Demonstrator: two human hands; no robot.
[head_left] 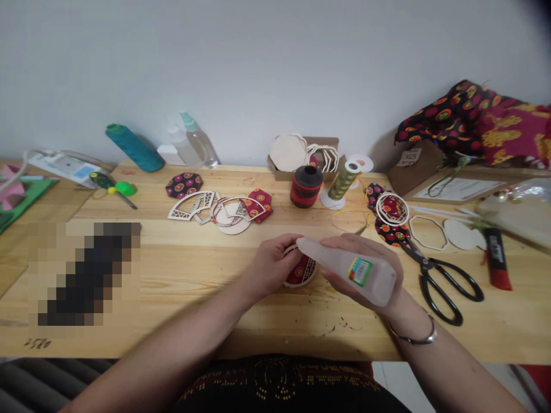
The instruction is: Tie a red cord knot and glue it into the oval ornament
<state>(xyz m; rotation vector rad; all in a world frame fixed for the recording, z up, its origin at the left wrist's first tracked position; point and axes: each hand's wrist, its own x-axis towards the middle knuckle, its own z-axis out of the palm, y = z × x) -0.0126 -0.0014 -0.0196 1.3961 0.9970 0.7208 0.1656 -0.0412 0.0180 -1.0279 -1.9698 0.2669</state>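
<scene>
My right hand (pixel 365 269) is wrapped round a clear glue bottle (pixel 350 268) with a small coloured label, lying tilted with its nozzle pointing left. The nozzle tip sits over a small round wooden frame piece backed with red patterned fabric (pixel 301 271) on the wooden table (pixel 181 287). My left hand (pixel 271 265) pinches the left edge of that piece and holds it down. A metal bangle (pixel 415 335) is on my right wrist.
Black scissors (pixel 447 284) lie right of my hands. Behind are thread spools (pixel 305 185), a gold spool (pixel 344 180), fan-shaped wooden cutouts (pixel 202 207), fabric pieces (pixel 390 221), a box of cutouts (pixel 301 152), bottles (pixel 196 143), a teal cone (pixel 133 147) and a fabric pile (pixel 477 123).
</scene>
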